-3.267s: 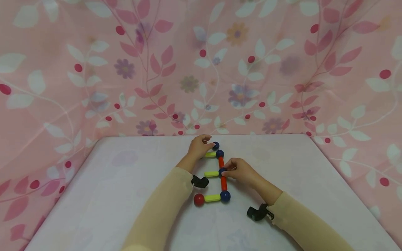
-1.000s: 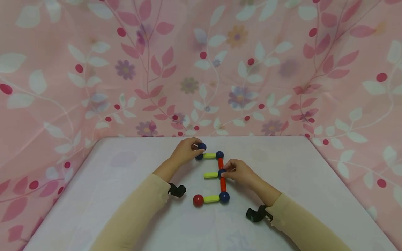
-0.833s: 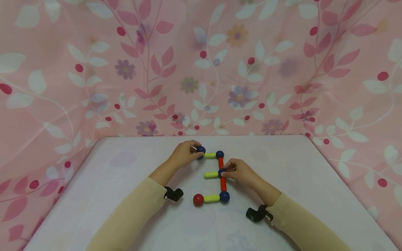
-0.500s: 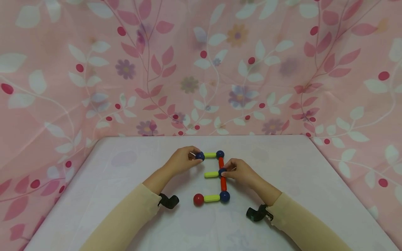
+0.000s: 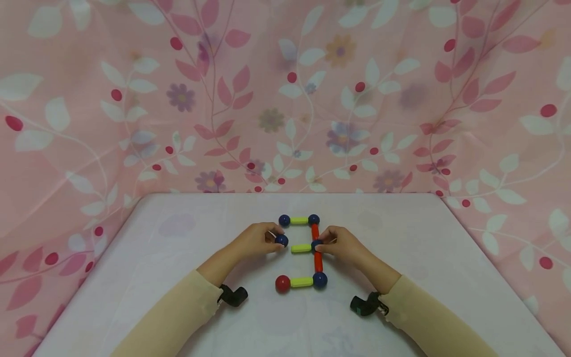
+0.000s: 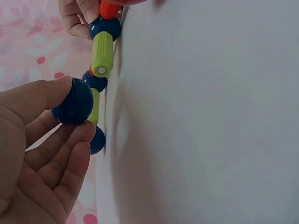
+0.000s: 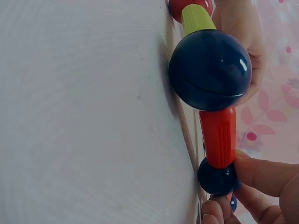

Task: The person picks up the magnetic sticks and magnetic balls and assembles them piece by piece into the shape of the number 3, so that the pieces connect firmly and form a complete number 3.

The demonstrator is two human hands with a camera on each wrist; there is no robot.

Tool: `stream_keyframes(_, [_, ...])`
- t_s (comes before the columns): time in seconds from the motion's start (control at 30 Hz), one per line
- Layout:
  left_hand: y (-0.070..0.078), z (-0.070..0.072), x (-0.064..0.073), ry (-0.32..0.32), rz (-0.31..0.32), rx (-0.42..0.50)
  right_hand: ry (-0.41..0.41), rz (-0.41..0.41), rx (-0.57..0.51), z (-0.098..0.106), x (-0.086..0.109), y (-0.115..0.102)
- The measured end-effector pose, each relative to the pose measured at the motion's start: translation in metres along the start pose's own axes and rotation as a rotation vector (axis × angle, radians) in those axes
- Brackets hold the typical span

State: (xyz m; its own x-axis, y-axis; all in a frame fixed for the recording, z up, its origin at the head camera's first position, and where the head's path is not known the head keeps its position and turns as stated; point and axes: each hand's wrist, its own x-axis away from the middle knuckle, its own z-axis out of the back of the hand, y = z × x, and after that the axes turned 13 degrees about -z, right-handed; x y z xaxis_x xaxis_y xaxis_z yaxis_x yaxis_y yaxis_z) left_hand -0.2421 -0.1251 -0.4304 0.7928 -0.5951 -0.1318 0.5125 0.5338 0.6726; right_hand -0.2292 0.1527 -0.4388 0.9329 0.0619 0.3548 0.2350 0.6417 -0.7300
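Note:
Magnetic rods and balls form an E-like shape on the table. My left hand [image 5: 252, 243] pinches a loose blue ball [image 6: 77, 105] between thumb and fingertips. That ball sits just left of the free end of the middle yellow-green rod [image 5: 301, 248], a small gap apart in the head view. My right hand [image 5: 345, 245] pinches the middle blue ball [image 7: 215, 178], which joins that rod to two red rods, one of them the near red rod [image 5: 318, 263]. At the far end, a yellow-green rod [image 5: 299, 220] links two blue balls, the left one [image 5: 284, 220] behind my left fingers.
At the near end, a red ball [image 5: 283, 283], a yellow-green rod [image 5: 302, 282] and a blue corner ball [image 5: 319, 280] lie in line. Black wrist cameras, such as the left one [image 5: 234, 296], hang by both sleeves. Pink floral cloth [image 5: 285, 99] rises behind the white table [image 5: 178, 225].
My left hand has carried the blue ball from behind the far right corner leftward, then toward me past the far left ball, now uncovered. My right hand stays on the middle ball.

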Motion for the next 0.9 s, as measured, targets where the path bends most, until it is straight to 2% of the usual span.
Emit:
stream_keyframes(0.4, [-0.0048, -0.0065, 0.0070, -0.062, -0.029, 0.037, -0.007, 0.002, -0.009, -0.0002, -0.0017, 0.0023])
stream_keyframes(0.9, [-0.0015, -0.0086, 0.0084, -0.071, -0.035, 0.063, -0.004, -0.010, -0.012, -0.0005, 0.0006, -0.0001])
